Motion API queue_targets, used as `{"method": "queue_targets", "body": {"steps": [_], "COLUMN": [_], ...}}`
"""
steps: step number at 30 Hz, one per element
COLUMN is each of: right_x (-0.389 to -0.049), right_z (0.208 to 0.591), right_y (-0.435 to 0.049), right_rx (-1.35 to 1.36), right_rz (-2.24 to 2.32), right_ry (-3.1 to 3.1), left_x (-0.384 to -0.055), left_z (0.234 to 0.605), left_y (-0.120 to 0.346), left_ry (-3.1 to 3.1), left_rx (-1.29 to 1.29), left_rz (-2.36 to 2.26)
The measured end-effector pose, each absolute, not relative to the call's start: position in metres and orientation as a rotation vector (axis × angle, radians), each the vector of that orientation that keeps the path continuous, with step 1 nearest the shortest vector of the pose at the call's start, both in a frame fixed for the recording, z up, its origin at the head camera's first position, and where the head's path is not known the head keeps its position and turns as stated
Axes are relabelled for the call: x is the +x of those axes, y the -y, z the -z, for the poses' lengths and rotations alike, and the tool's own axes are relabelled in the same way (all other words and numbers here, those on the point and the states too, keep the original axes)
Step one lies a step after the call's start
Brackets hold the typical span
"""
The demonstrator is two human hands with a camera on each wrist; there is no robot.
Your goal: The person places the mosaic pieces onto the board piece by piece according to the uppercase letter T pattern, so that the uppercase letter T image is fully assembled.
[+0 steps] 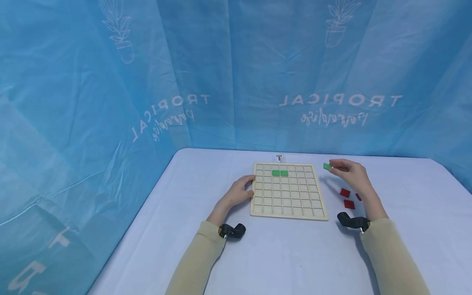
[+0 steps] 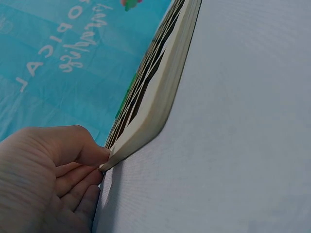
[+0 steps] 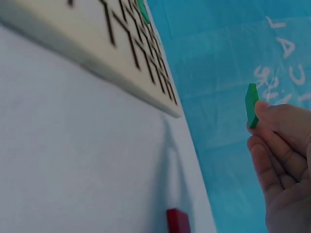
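A square wooden grid board [image 1: 289, 218] lies on the table, with two green tiles [image 1: 280, 173] side by side in its second row from the far side. My left hand [image 1: 236, 192] rests against the board's left edge, finger and thumb apart along it. Just beyond the board's far right corner, my right hand [image 1: 350, 174] pinches a green tile [image 3: 251, 106] between thumb and fingers, raised above the tabletop. Below that hand lie red tiles [image 1: 348, 204]; the wrist partly hides one of them.
Behind the board's far edge sits a small printed grid [image 1: 279, 158] with a coloured T-shaped pattern. White cloth [image 1: 287, 254] covers the table. Blue printed curtains [image 1: 236, 73] stand along the back and left side.
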State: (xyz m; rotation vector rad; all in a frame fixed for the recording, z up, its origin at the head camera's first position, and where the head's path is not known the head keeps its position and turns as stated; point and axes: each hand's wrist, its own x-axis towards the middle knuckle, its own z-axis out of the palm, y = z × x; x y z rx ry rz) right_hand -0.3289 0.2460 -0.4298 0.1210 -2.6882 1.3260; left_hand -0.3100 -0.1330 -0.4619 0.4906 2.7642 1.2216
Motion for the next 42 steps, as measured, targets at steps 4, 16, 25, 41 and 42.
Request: {"method": "queue_targets", "body": {"steps": [4, 16, 25, 41, 42], "right_x": [-0.337, -0.356, -0.361, -0.37, -0.37], "right_z": [0.424, 0.424, 0.426, 0.461, 0.463], "right_y": [-0.238, -0.198, -0.173, -0.16, -0.161], "right_rx": [0.152, 0.32, 0.383, 0.305, 0.305], "right_rz": [-1.361, -1.515, -1.593, -1.526, -1.53], "right_ry": [2.666, 2.608, 2.57, 2.611, 2.617], "left_x": [-0.31, -0.31, -0.309, -0.311, -0.311], "left_z": [0.462, 0.463, 0.463, 0.464, 0.464], "left_y": [0.134, 0.135, 0.135, 0.135, 0.135], "left_ry": [-2.769, -2.757, -2.759, -2.76, -2.761], "left_rx": [0.479, 0.518, 0.527, 0.548, 0.551], "left_rz": [-1.202, -1.226, -1.228, -1.229, -1.23]}}
